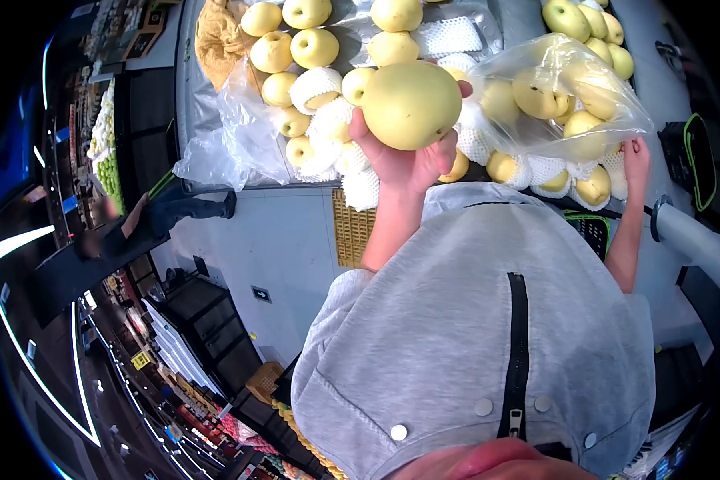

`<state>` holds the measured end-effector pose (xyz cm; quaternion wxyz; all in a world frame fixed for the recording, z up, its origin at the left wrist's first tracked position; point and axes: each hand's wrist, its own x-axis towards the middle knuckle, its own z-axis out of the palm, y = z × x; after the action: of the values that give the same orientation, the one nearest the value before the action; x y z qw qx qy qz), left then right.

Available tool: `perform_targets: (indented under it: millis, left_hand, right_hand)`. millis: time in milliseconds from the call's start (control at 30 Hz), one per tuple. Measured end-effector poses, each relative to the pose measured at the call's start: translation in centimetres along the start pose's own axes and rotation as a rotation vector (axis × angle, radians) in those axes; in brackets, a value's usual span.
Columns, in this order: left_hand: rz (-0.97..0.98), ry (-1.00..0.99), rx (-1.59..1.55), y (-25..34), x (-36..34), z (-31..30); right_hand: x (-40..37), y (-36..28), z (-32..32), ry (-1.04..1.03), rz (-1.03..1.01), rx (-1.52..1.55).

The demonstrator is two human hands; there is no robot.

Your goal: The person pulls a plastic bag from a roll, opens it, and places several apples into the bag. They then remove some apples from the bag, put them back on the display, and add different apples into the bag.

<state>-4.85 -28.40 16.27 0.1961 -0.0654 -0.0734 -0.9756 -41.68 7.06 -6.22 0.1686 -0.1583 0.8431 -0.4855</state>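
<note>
My left hand (412, 164), palm up, is wrapped round the underside of a large yellow-green pear (412, 104), lifted close to the camera with no foam net on it. At the right, my right hand (636, 160) pinches the lower right edge of a clear plastic bag (608, 140). Several pears (540, 92) show inside or through the bag. Its fingertips are small in view. Behind and below the held pear, more pears lie on the display, some in white foam nets (360, 190).
An empty-looking crumpled clear bag (236, 140) and a brown-yellow cloth-like item (216, 44) lie on the display's left. A yellow woven basket (350, 232) stands below its front edge. Another person (168, 216) stands at the left. A dark basket with a green rim (692, 164) is at the right.
</note>
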Motion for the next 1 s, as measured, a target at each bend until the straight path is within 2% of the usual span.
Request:
perform_targets:
  millis: [100, 167, 400, 500, 733, 933, 1000]
  left_hand:
    - [-0.227, -0.148, -0.204, -3.3, 1.9, 0.6]
    - [-0.308, -0.260, -0.301, -5.3, 2.3, 0.2]
    - [-0.448, -0.273, -0.411, -7.8, 1.6, -0.1]
    - [-0.507, -0.384, -0.406, -7.9, 2.1, -0.4]
    - [-0.391, -0.096, -0.191, -7.3, 0.3, -1.0]
    - [-0.405, -0.102, -0.244, -7.9, -0.9, -2.7]
    - [-0.257, -0.109, -0.043, -9.0, -1.1, -2.8]
  right_hand:
    - [0.2, 0.6, -0.1, 0.032, -0.015, 0.003]
    - [-0.2, 0.1, 0.1, 0.066, -0.003, -0.014]
    - [-1.5, -2.2, 0.4, 0.130, 0.007, -0.051]
    - [-1.1, -1.5, 0.6, 0.122, -0.011, -0.034]
    - [-2.4, -4.0, 0.8, 0.166, 0.003, -0.077]
    - [-1.9, -2.7, 0.8, 0.135, -0.040, 0.004]
    - [-2.3, -3.2, 0.8, 0.125, -0.036, 0.012]
